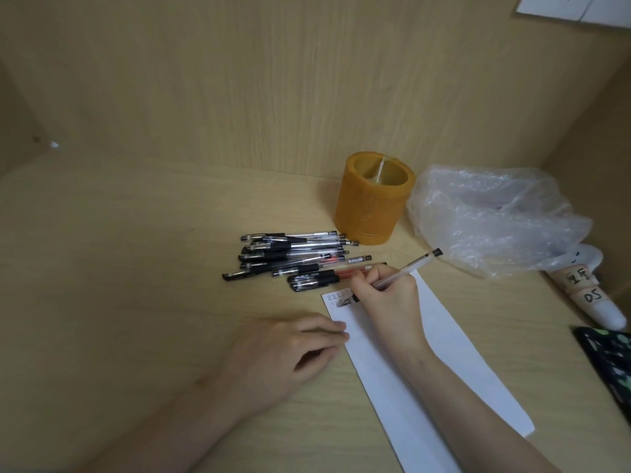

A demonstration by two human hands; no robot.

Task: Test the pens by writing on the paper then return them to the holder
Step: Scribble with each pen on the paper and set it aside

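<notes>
A: Can't read the marks at the top of the paper [382, 380]; lose its near end past the bottom edge.
B: Same with the print on the pens [293, 257] in the pile. Can't count them either.
A: Lose the middle of the held pen [413, 266] behind the right hand [386, 302].
B: Only get a corner of the dark spotted thing [607, 363] at the right edge, and of the white sheet [573, 8] up top.
A: Can't see the labelled tube's [580, 285] far end, tucked under the plastic bag [495, 213]
</notes>
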